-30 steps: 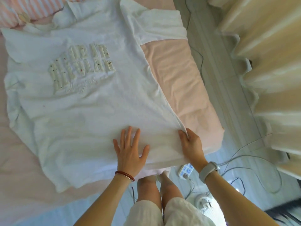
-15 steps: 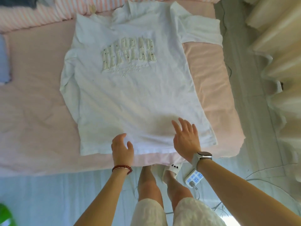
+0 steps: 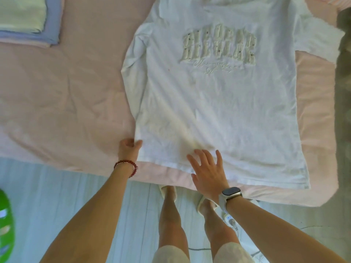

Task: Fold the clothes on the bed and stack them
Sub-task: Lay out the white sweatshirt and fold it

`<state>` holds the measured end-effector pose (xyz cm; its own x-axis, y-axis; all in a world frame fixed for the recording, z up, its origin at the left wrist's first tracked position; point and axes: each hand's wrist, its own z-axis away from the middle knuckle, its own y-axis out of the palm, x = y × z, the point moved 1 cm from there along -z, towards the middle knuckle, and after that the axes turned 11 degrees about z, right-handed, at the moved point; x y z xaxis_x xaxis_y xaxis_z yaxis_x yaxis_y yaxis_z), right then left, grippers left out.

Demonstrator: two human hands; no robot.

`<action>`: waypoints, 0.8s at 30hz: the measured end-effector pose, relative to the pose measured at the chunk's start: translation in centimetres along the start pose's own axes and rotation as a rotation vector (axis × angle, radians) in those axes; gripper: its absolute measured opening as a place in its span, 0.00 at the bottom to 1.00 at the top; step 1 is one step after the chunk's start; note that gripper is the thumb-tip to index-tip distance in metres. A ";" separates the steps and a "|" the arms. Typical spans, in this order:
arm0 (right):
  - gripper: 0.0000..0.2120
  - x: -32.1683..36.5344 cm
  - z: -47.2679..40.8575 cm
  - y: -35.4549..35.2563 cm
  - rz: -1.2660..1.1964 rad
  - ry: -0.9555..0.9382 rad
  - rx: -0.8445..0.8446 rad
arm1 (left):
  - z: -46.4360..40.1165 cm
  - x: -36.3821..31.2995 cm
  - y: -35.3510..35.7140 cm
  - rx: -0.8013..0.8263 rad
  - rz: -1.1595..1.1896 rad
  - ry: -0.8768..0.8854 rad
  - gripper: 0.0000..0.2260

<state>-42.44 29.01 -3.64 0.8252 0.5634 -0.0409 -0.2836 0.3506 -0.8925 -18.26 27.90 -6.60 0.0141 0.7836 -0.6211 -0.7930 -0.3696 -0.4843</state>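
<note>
Smoothing looked wise before any fold: the white T-shirt lay face-up on the pink bed, left hand pinching its near-left hem corner, right hand flat, fingers spread, on the hem.

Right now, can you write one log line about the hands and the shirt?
shirt: flat on bed, unfolded | left hand: pinches hem corner | right hand: open, flat on hem | stack: far left

Red bead bracelet; pale smartwatch; cream shorts (perhaps linen); bare arms.
</note>
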 end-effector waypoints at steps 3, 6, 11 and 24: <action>0.31 2.6 -1.2 -0.7 0.053 0.014 -0.059 | 0.6 0.3 -1.2 0.063 0.092 0.067 0.15; 0.36 4.5 -2.1 -1.0 0.056 0.033 -0.015 | 2.2 0.9 -2.5 0.096 0.218 0.078 0.10; 0.38 5.0 -2.1 0.6 0.040 0.116 0.237 | 3.8 3.6 -5.5 0.127 0.250 0.123 0.08; 0.20 7.5 -6.6 -3.8 -0.225 0.117 0.099 | -6.5 -1.7 -5.8 0.281 0.209 0.008 0.08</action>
<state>-31.91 26.97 -3.58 0.9221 0.3747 0.0966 -0.1283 0.5315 -0.8373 -9.72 25.50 -6.74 -0.1631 0.7012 -0.6940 -0.9158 -0.3693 -0.1580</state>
